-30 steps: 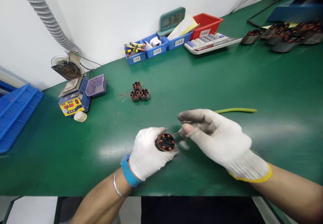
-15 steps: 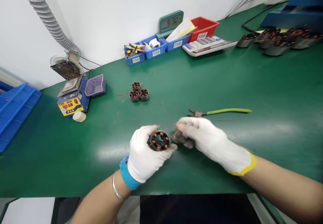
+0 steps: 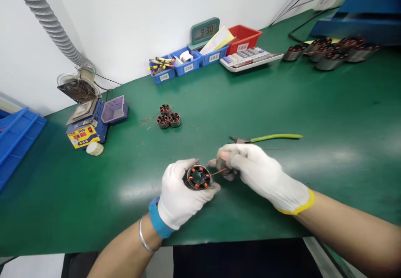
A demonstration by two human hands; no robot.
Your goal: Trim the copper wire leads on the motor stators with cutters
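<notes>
My left hand (image 3: 178, 194), in a white glove, grips a small round motor stator (image 3: 197, 177) with copper coils, its open end facing up at me. My right hand (image 3: 257, 172), also gloved, pinches a thin copper wire (image 3: 216, 172) that runs from the stator. Both hands hover just over the green table (image 3: 328, 110) near its front edge. Green-handled cutting pliers (image 3: 266, 137) lie on the mat just behind my right hand.
Three small stators (image 3: 168, 117) stand grouped mid-table among wire scraps. A solder pot station (image 3: 86, 121) and fume hose (image 3: 46, 21) sit at left, a blue tray (image 3: 15, 138) far left. Blue bins (image 3: 184, 62), a red bin (image 3: 244, 37), clock, calculator (image 3: 249, 56) and larger stators (image 3: 328, 54) line the back.
My right hand has closed from a loose reach into a pinch on the wire by the stator. The pliers, hidden behind that hand a second ago, now show on the mat.
</notes>
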